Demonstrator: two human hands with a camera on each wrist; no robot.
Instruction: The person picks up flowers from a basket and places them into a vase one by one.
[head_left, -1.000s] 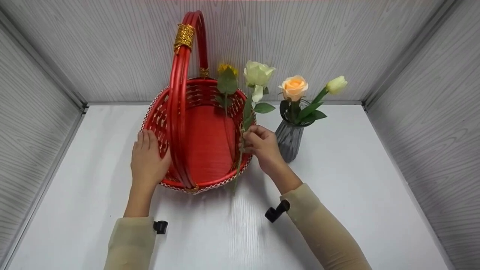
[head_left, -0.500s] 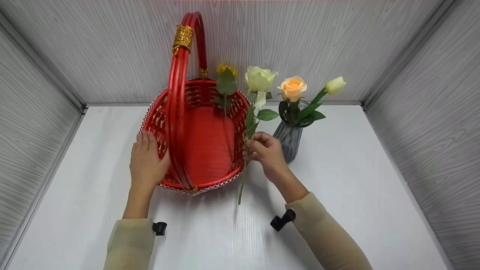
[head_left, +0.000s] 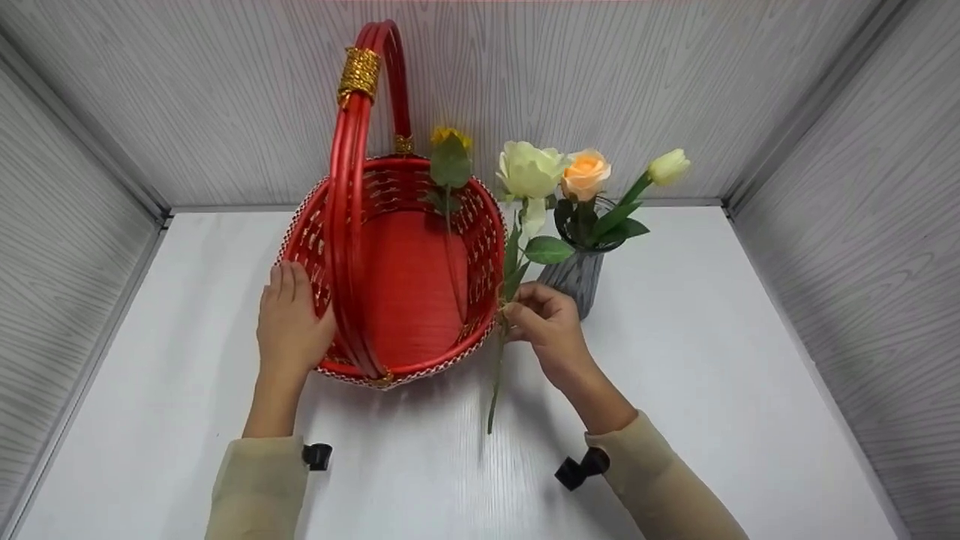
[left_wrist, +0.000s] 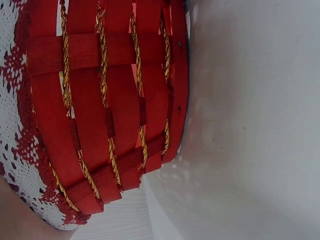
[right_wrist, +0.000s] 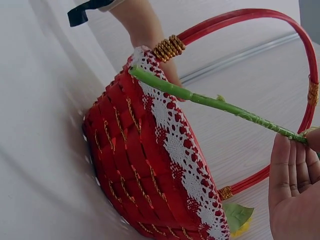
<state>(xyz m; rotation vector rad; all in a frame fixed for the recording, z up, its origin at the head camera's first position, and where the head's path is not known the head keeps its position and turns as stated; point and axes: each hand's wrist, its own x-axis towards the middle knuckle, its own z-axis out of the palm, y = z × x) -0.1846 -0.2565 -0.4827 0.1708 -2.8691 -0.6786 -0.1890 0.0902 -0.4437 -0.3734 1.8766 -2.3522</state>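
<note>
My right hand (head_left: 551, 322) pinches the green stem (right_wrist: 220, 104) of a pale cream rose (head_left: 529, 171) between thumb and fingers, beside the basket's right rim. The rose's bloom points toward the back wall, while its stem end hangs toward me, outside the basket. A red woven basket (head_left: 409, 277) with a tall arched handle and white lace edging stands on the table. On its left rim rests my left hand (head_left: 292, 322), fingers straight and thumb toward the inside. Within the basket leans a yellow flower (head_left: 450, 139), its stem reaching the bottom.
Right of the basket stands a grey glass vase (head_left: 574, 281) holding a peach rose (head_left: 586, 174) and a white tulip (head_left: 669, 166). The cream rose's bloom overlaps the peach rose in the head view. Grey panel walls (head_left: 840, 187) enclose the white table (head_left: 697, 390).
My right hand has drawn the cream rose right and toward me, from over the basket's right rim to just outside it. The left hand keeps its place on the rim.
</note>
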